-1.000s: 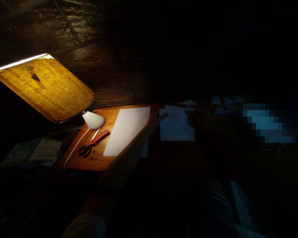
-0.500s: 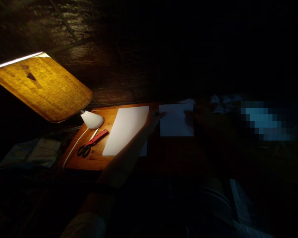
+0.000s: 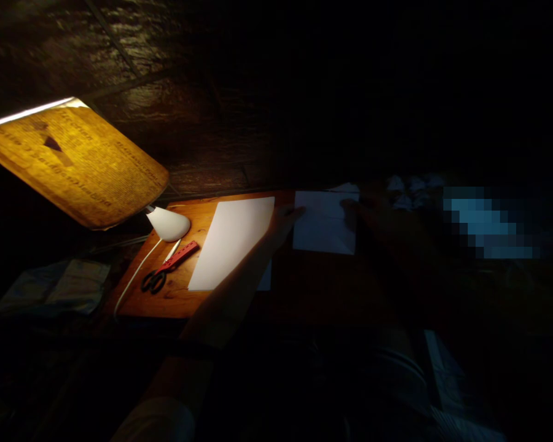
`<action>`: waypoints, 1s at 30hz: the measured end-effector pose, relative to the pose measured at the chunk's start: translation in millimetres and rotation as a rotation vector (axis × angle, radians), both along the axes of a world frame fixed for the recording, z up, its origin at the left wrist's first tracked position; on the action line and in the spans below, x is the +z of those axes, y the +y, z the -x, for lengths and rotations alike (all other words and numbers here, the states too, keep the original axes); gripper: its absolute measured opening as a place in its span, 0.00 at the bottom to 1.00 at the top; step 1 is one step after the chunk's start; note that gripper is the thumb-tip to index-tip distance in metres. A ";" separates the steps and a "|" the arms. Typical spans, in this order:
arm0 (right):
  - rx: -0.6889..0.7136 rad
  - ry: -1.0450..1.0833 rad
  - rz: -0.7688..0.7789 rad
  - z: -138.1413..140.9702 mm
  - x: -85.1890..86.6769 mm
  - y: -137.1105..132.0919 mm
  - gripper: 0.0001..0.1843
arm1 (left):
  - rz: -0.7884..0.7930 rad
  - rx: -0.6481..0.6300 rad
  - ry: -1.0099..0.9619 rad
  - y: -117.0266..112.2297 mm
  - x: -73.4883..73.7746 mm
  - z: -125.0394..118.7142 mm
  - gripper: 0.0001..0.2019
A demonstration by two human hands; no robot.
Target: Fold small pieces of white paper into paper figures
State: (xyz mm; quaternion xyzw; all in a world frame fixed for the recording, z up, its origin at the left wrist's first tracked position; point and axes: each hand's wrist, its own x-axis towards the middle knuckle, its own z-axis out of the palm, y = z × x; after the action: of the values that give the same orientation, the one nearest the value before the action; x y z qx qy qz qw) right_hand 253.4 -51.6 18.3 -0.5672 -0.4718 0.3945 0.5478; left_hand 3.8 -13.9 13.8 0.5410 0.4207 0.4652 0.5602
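Observation:
A sheet of paper (image 3: pixel 325 230), dim and bluish in the shadow, is held between my two hands. At its left edge my left hand (image 3: pixel 286 221) is closed, with the thumb lying on the sheet. My right hand (image 3: pixel 365 212) grips the right edge near the top; most of it is lost in darkness. Faint crease-like lines cross the sheet. To its left, larger white paper (image 3: pixel 233 242) lies on the wooden table (image 3: pixel 188 304), partly covered by my left forearm.
A lit lamp with a printed yellow shade (image 3: pixel 83 166) and white base (image 3: pixel 168 224) stands at the left. Beside it lie black-handled scissors (image 3: pixel 154 281) in a red cover (image 3: pixel 182 255) and a white cord (image 3: pixel 136 273). Small folded white pieces (image 3: pixel 408 190) sit at the far right.
The held sheet's lower right corner has shifted slightly left, and lines now show across its face. Both hands keep their hold; the whole view has drifted a little.

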 end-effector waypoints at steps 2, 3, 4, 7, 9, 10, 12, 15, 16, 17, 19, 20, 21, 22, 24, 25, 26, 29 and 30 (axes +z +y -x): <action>0.005 0.044 -0.013 1.1 0.5 0.2 0.17 | -0.001 -0.014 0.023 -0.5 0.1 0.3 0.14; 0.001 0.047 -0.024 1.4 0.5 0.3 0.17 | -0.007 -0.020 0.034 -0.6 0.1 0.5 0.13; -0.008 0.041 -0.035 1.6 0.4 0.6 0.17 | -0.016 -0.023 0.043 -0.7 0.0 0.7 0.13; -0.062 0.016 -0.066 1.7 -0.5 1.6 0.15 | -0.040 -0.027 0.060 -0.2 -0.8 0.9 0.11; -0.083 0.028 -0.079 1.7 -0.4 2.4 0.16 | -0.047 -0.040 0.053 0.4 -1.5 0.4 0.10; -0.092 0.039 -0.081 1.9 0.2 2.6 0.15 | -0.047 -0.049 0.043 0.6 -1.9 0.1 0.09; -0.102 0.062 -0.070 2.3 2.2 2.7 0.14 | -0.047 -0.060 0.030 1.0 -2.4 -0.4 0.09; -0.094 0.070 -0.024 2.6 5.5 2.3 0.14 | -0.055 -0.051 0.042 1.3 -2.8 -0.6 0.10; -0.090 0.066 -0.015 2.4 6.1 2.2 0.14 | -0.060 -0.044 0.046 1.4 -2.7 -0.5 0.10; -0.089 0.058 -0.011 2.2 6.4 2.2 0.14 | -0.062 -0.041 0.045 1.6 -2.6 -0.4 0.10; -0.100 0.042 -0.020 1.5 6.5 2.2 0.13 | -0.063 -0.042 0.033 2.0 -2.3 -0.5 0.10; -0.108 0.035 -0.025 1.3 6.6 2.3 0.13 | -0.060 -0.043 0.030 2.3 -2.1 -0.6 0.11; -0.115 0.026 -0.029 1.2 6.8 2.3 0.13 | -0.057 -0.041 0.029 2.5 -1.9 -0.8 0.11; -0.119 0.015 -0.032 1.3 7.3 2.1 0.13 | -0.052 -0.039 0.029 2.7 -1.7 -1.0 0.12; -0.122 -0.001 -0.039 2.2 9.2 1.2 0.13 | -0.042 -0.040 0.019 2.9 -1.4 -1.2 0.12; -0.120 -0.003 -0.042 2.9 10.3 0.4 0.13 | -0.036 -0.046 0.010 2.7 -1.4 -1.1 0.12; -0.117 0.000 -0.045 3.5 11.2 -0.4 0.12 | -0.032 -0.051 0.000 2.5 -1.4 -0.9 0.13; -0.093 0.021 -0.048 4.1 11.5 -2.4 0.14 | -0.026 -0.052 0.012 1.1 -1.7 0.4 0.13; -0.077 0.022 -0.052 3.6 10.6 -2.6 0.15 | -0.026 -0.048 0.018 0.5 -1.8 0.8 0.13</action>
State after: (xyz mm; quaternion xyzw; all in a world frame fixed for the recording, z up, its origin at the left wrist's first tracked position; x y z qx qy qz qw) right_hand 249.8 -54.2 28.8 -0.5663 -0.4535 0.3668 0.5823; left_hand 3.0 -13.3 12.1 0.5624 0.4064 0.4521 0.5605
